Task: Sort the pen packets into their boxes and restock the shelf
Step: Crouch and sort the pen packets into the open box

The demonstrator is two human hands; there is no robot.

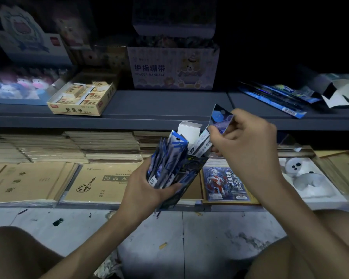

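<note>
In front of a dim shop shelf (149, 101), the person crouches over a stained concrete floor (189, 234), knees showing at both lower corners. The grey shelf carries an eraser box (83, 99), a finger-bandage box (172, 68) and, to the right, loose blue packets (274, 99) beside an empty folded carton (338, 93). Below it lie stacks of brown notebooks (54, 176). The left hand (147, 190) is wrapped around the lower half of an open pen box (181, 178) crammed with blue packets standing upright, fingers curled across its front. The right hand (248, 141) pinches one packet (220, 119) at the box's mouth, thumb and fingers closed on its upper end (its lower part is lost among the others). The top shelf fades into darkness, and print on the packets is too blurred to read.
</note>
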